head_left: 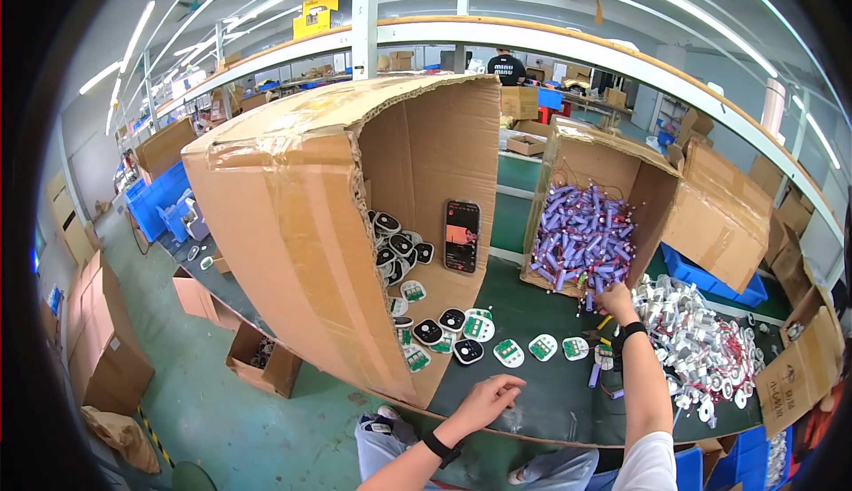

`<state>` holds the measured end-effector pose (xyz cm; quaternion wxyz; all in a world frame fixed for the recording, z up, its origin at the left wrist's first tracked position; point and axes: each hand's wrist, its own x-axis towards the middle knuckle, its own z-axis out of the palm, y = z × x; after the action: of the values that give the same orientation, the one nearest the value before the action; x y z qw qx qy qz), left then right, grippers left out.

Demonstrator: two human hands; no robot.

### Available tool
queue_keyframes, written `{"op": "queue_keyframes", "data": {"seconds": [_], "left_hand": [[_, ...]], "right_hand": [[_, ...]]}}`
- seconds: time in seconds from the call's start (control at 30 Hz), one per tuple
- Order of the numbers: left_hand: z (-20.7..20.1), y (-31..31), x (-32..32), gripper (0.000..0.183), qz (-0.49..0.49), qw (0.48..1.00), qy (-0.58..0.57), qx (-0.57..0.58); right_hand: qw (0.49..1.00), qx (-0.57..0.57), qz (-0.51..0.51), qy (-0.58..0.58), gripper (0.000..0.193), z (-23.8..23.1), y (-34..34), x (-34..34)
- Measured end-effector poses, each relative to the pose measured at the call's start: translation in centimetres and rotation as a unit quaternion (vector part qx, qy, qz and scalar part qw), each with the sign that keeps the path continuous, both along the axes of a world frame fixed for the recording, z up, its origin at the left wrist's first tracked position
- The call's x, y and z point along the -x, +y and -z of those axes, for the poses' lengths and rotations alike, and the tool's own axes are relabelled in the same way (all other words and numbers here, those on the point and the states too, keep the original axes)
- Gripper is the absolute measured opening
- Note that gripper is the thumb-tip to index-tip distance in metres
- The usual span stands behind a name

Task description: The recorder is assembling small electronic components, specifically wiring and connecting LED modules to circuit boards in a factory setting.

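My left hand [487, 400] rests low over the dark green table's front edge, its fingers loosely stretched and nothing in them. At the front of a carton, my right hand [616, 301] has its fingers bent together against a heap of purple cylindrical batteries [581, 235] with thin wires; what they pinch is hidden. Between the hands lies a row of white rounded covers with green circuit boards, among them one board cover [543, 346]. Below my right hand a loose purple battery [595, 376] lies on the table beside another board cover [603, 357].
A big carton [284, 251] on its side holds black-and-white covers [401, 244] and a propped phone [461, 236]. Right of my right arm is a pile of white parts with red wires [701, 340]. Pliers with yellow handles [603, 323] lie near my wrist. A person [507, 67] is far back.
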<state>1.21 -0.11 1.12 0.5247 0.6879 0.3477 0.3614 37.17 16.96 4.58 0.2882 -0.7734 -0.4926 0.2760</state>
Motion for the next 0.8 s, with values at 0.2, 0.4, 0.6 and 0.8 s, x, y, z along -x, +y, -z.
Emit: {"op": "queue_keyframes", "data": {"seconds": [0.2,0.4,0.6,0.8], "left_hand": [[0.2,0.0,0.2,0.023,-0.004,1.0,-0.001,0.004],[0.5,0.1,0.2,0.024,-0.01,1.0,-0.009,0.011],[-0.2,0.0,0.3,0.032,0.02,0.997,-0.055,0.055],[0.8,0.3,0.4,0.037,0.026,0.988,-0.138,0.071]], "right_hand": [[0.914,-0.29,0.009,-0.283,0.025,-5.9,-4.6,3.7],[0.956,-0.258,-0.129,0.058,0.025,-9.2,-12.5,10.9],[0.898,-0.275,-0.34,0.035,0.013,-5.2,-17.5,15.6],[0.843,-0.251,-0.454,-0.14,0.013,-3.0,-19.4,18.3]]}}
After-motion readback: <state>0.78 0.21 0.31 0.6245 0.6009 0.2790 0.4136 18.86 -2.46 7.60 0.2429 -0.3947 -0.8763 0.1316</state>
